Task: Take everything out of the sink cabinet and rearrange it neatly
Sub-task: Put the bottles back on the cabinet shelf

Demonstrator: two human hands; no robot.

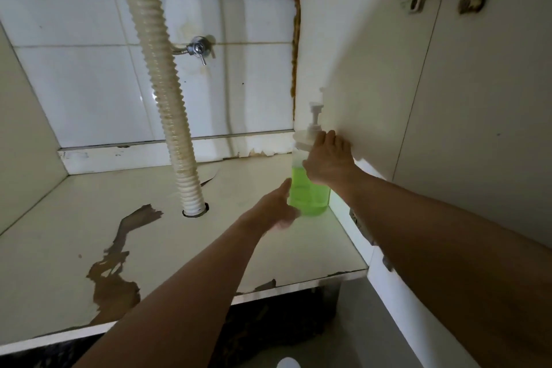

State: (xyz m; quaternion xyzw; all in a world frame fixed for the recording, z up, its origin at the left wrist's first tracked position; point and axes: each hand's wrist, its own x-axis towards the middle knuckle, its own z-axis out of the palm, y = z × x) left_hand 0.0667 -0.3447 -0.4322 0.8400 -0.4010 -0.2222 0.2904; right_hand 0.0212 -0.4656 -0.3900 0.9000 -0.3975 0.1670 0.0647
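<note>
One bottle (310, 194) of green soap stands alone at the far right of the cabinet floor (119, 218); my right hand (327, 158) grips its shoulder, my left hand (276, 209) touches its side with straight fingers, so I judge the rearranging has only begun.

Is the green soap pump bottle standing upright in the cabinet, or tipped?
Upright: the pump bottle has its pump head on top and base on the cabinet floor, right hand gripping its shoulder.

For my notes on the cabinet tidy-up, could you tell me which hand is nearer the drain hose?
Left. The left hand is by the soap bottle's base, facing the drain hose; the right hand grips its top beyond.
</note>
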